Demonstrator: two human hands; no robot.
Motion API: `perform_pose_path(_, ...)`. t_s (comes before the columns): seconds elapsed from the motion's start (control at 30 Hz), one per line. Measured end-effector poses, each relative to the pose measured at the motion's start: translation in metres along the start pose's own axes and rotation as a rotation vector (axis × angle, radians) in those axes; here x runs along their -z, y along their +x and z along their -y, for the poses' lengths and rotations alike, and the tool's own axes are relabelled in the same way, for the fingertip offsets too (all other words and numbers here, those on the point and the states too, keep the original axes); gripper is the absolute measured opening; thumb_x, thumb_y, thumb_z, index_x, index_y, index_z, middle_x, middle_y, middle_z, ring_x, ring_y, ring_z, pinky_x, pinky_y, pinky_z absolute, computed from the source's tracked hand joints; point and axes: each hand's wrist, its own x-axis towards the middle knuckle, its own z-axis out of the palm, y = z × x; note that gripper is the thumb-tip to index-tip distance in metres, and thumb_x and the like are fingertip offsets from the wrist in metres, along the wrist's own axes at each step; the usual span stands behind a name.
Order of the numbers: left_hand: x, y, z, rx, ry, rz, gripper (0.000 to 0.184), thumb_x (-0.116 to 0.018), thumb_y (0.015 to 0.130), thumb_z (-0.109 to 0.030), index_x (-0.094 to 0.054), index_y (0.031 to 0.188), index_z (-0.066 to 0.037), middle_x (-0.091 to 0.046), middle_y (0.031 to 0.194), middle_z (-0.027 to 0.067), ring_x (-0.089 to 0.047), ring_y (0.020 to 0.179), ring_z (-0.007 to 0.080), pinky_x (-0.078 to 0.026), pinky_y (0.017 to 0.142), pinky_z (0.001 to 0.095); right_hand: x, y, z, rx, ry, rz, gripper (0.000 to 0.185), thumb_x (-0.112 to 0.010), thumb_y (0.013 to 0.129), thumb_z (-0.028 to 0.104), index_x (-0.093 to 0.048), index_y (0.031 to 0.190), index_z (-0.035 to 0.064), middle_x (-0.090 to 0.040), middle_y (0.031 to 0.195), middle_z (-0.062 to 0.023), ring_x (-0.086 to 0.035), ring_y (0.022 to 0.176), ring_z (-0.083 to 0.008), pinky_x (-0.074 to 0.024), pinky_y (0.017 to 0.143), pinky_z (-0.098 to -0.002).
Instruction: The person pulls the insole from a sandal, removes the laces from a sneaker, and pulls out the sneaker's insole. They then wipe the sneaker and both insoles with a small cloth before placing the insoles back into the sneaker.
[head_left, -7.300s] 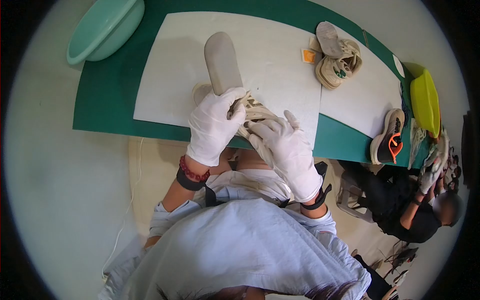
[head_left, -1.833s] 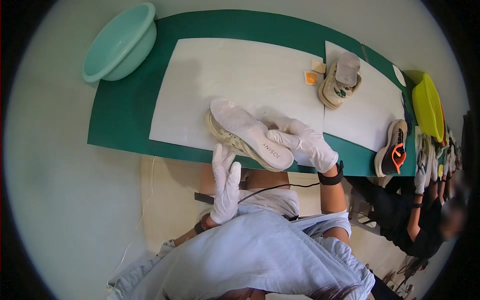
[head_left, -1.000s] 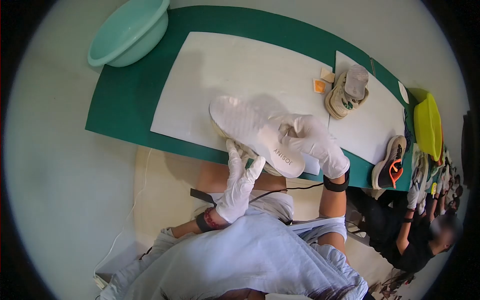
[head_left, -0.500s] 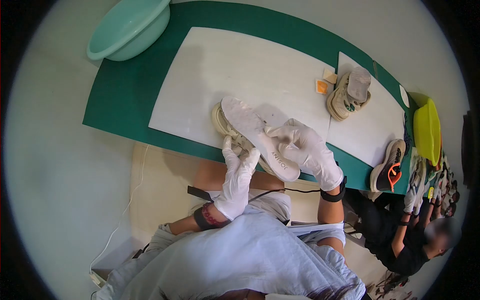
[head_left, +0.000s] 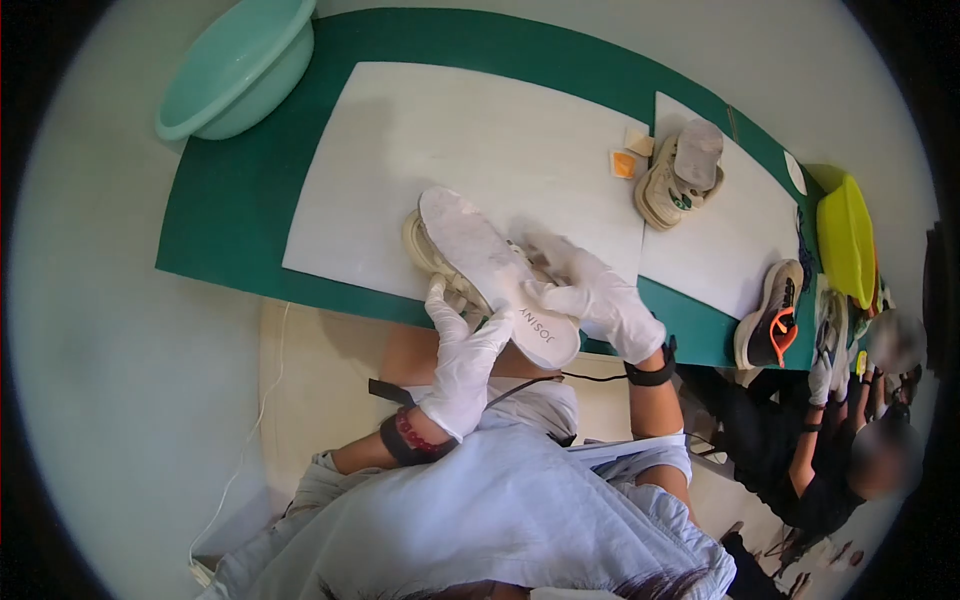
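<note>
A beige sneaker (head_left: 418, 243) is tilted over the near edge of the white board. On top of it lies a pale insole (head_left: 470, 235), worn grey at the toe end, with "JOSINY" printed on its heel. My gloved left hand (head_left: 462, 355) grips the sneaker from the near side, fingers along its side. On the other side, my gloved right hand (head_left: 600, 295) has its thumb on the insole; its fingers, blurred by motion, reach towards the sneaker's far side. The insole hides most of the sneaker's opening.
A matching sneaker (head_left: 660, 195) with an insole (head_left: 698, 155) on top stands right, beside small orange and cream pieces (head_left: 623, 164). A dark shoe with orange trim (head_left: 770, 315), a yellow basin (head_left: 845, 240) and a teal basin (head_left: 240, 75) are around. Co-workers (head_left: 820, 460) sit at right.
My right hand's fingers have moved off the insole's upper face towards the sneaker's far side, the thumb staying on the insole. The whole view has shifted slightly; another person's head shows at right.
</note>
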Motion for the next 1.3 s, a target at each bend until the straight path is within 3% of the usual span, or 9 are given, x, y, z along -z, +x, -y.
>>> perform_pose_path(0.37,-0.008,-0.015,-0.003,-0.261,0.017,0.169,0.072,-0.051,0.1,-0.002,-0.014,0.161,-0.007,-0.038,0.153,0.0132,-0.046,0.138,0.0237,-0.039,0.115,0.0405,-0.016,-0.009,0.007,0.045,0.384,-0.072,0.082,-0.077,0.08,0.026,-0.042,0.148,-0.0032,-0.056,0.14,-0.0196,-0.053,0.132,-0.0264,-0.0376,0.115,-0.0349)
perform_pose_path(0.6,-0.032,-0.017,-0.034,-0.393,0.441,0.521,0.086,-0.061,0.101,-0.009,-0.004,0.164,-0.001,-0.029,0.159,0.018,-0.043,0.141,0.0271,-0.042,0.114,0.0413,-0.008,-0.065,0.007,0.121,0.782,-0.389,0.095,-0.081,0.081,0.02,-0.029,0.158,0.0008,-0.05,0.148,-0.0164,-0.05,0.137,-0.0265,-0.0373,0.117,-0.0379)
perform_pose_path(0.77,-0.059,-0.008,-0.017,-0.506,0.62,0.722,0.081,-0.075,0.093,-0.014,-0.03,0.159,-0.003,-0.031,0.159,0.0185,-0.04,0.145,0.0302,-0.052,0.106,0.0394,-0.014,-0.115,0.0,0.158,1.086,-0.688,0.102,-0.082,0.08,0.013,-0.022,0.162,0.0029,-0.045,0.153,-0.0146,-0.05,0.138,-0.0251,-0.0421,0.115,-0.0385)
perform_pose_path(0.87,-0.079,0.003,0.004,-0.753,0.73,0.838,0.072,-0.073,0.095,-0.022,-0.038,0.155,-0.002,-0.04,0.155,0.0202,-0.036,0.149,0.0359,-0.038,0.119,0.0437,-0.011,-0.133,-0.02,0.305,1.206,-0.772,0.099,-0.08,0.081,0.01,-0.022,0.162,0.0029,-0.042,0.156,-0.0151,-0.051,0.138,-0.0267,-0.041,0.119,-0.0406)
perform_pose_path(0.9,-0.087,0.002,0.011,-0.694,0.693,0.864,0.068,-0.072,0.096,-0.026,-0.043,0.153,-0.003,-0.039,0.159,0.0194,-0.035,0.15,0.0321,-0.032,0.121,0.0432,-0.012,-0.141,-0.024,0.316,1.139,-0.795,0.088,-0.074,0.089,0.024,-0.027,0.161,0.0043,-0.043,0.157,-0.0148,-0.049,0.14,-0.027,-0.0365,0.121,-0.042)
perform_pose_path(1.0,-0.108,0.001,0.03,-0.478,0.543,0.969,0.052,-0.068,0.098,-0.016,-0.052,0.147,-0.006,-0.045,0.156,0.0152,-0.043,0.146,0.0293,-0.045,0.111,0.0382,-0.02,-0.17,-0.08,0.275,1.098,-1.017,0.065,-0.062,0.1,0.036,-0.041,0.154,0.0072,-0.05,0.151,-0.0123,-0.051,0.137,-0.0256,-0.0379,0.119,-0.042)
perform_pose_path(1.03,-0.113,0.002,0.04,-0.61,0.527,0.946,0.043,-0.065,0.098,-0.011,-0.059,0.141,-0.006,-0.052,0.15,0.0134,-0.049,0.141,0.0276,-0.046,0.11,0.0363,-0.02,-0.18,-0.099,0.25,1.046,-1.099,0.06,-0.058,0.104,0.041,-0.045,0.152,0.0082,-0.053,0.149,-0.0115,-0.051,0.136,-0.0251,-0.0384,0.118,-0.0419)
perform_pose_path(1.17,-0.115,-0.008,0.046,-0.511,0.439,0.877,0.033,-0.062,0.099,-0.006,-0.065,0.131,-0.005,-0.059,0.139,0.0131,-0.056,0.132,0.0255,-0.045,0.108,0.0343,0.005,-0.191,-0.141,0.152,0.389,-1.327,0.053,-0.052,0.108,0.041,-0.051,0.149,0.0086,-0.055,0.149,-0.0091,-0.054,0.134,-0.0229,-0.0432,0.114,-0.0401)
perform_pose_path(1.3,-0.102,0.001,0.046,-0.52,0.499,0.843,0.023,-0.057,0.102,-0.005,-0.067,0.123,-0.003,-0.064,0.129,0.01,-0.061,0.12,0.0214,-0.047,0.103,0.0314,0.077,-0.146,-0.098,0.206,0.844,-1.362,0.055,-0.059,0.104,0.028,-0.046,0.15,0.0006,-0.056,0.147,-0.0108,-0.058,0.129,-0.0227,-0.0464,0.11,-0.0371)
